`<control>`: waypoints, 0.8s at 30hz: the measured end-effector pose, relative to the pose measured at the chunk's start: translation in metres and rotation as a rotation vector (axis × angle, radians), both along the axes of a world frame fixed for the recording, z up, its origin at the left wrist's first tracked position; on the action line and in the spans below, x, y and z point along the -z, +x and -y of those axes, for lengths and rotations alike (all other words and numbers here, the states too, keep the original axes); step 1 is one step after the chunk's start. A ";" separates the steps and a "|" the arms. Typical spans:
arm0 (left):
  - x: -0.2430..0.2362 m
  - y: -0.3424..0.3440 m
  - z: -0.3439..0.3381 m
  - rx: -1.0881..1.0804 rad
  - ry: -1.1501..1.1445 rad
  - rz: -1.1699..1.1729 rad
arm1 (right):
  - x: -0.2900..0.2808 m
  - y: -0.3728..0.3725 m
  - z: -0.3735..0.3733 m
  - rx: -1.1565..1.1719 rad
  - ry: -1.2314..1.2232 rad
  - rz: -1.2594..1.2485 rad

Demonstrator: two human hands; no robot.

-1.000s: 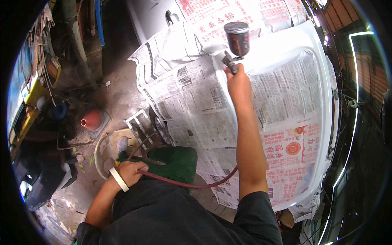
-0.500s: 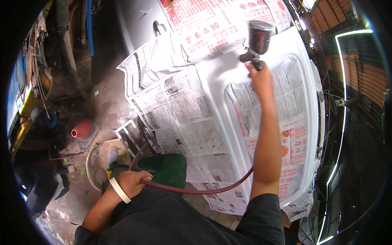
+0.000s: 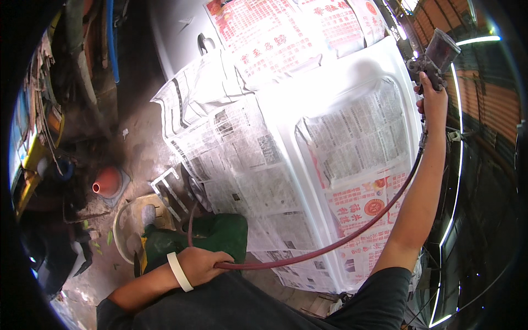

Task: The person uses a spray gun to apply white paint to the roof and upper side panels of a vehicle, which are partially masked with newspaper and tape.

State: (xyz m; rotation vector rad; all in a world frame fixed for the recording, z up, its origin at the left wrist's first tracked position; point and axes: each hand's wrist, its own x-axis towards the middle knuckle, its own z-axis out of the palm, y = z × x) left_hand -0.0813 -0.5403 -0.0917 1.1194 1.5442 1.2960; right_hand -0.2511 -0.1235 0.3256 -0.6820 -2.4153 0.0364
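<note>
My right hand (image 3: 432, 94) is wrapped round the grip of a spray gun (image 3: 426, 66), with a dark cup (image 3: 441, 49) on top. The gun is held out past the far right edge of a white vehicle panel (image 3: 297, 146). From the gun's lower end a dark red air hose (image 3: 341, 242) sags across to my left hand (image 3: 204, 265), which is closed around it near my waist. Newspaper sheets (image 3: 242, 148) mask the panel's middle and near side, and red-printed sheets (image 3: 275, 41) cover the part beyond. Bright glare washes out the panel's upper area.
An orange traffic cone (image 3: 110, 182) stands on the floor at left, beside a pale round stool or tub (image 3: 125, 231) and a metal frame (image 3: 169, 190). My foot is by them. Corrugated sheeting (image 3: 484, 91) and a light strip (image 3: 454, 192) line the right side.
The spray gun has moved right, from above the panel to past its far edge. My left hand and the hose have shifted slightly right and down. The hose now stretches further across.
</note>
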 end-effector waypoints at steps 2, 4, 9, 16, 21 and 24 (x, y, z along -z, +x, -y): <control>-0.007 0.001 -0.004 0.051 0.042 0.018 | -0.011 0.004 0.007 -0.004 -0.010 0.015; -0.017 -0.001 -0.008 0.053 0.146 0.028 | -0.020 0.005 0.007 0.002 -0.013 0.044; -0.032 -0.003 -0.016 0.055 0.336 0.078 | -0.024 -0.005 0.002 -0.032 -0.055 0.130; -0.043 -0.002 -0.020 0.028 0.372 0.129 | -0.026 -0.028 -0.015 -0.083 -0.059 0.153; -0.044 0.002 -0.018 0.010 0.359 0.170 | -0.043 -0.040 -0.043 -0.028 0.048 0.076; -0.042 0.005 -0.018 0.022 0.346 0.192 | -0.047 -0.037 -0.056 0.003 0.089 0.026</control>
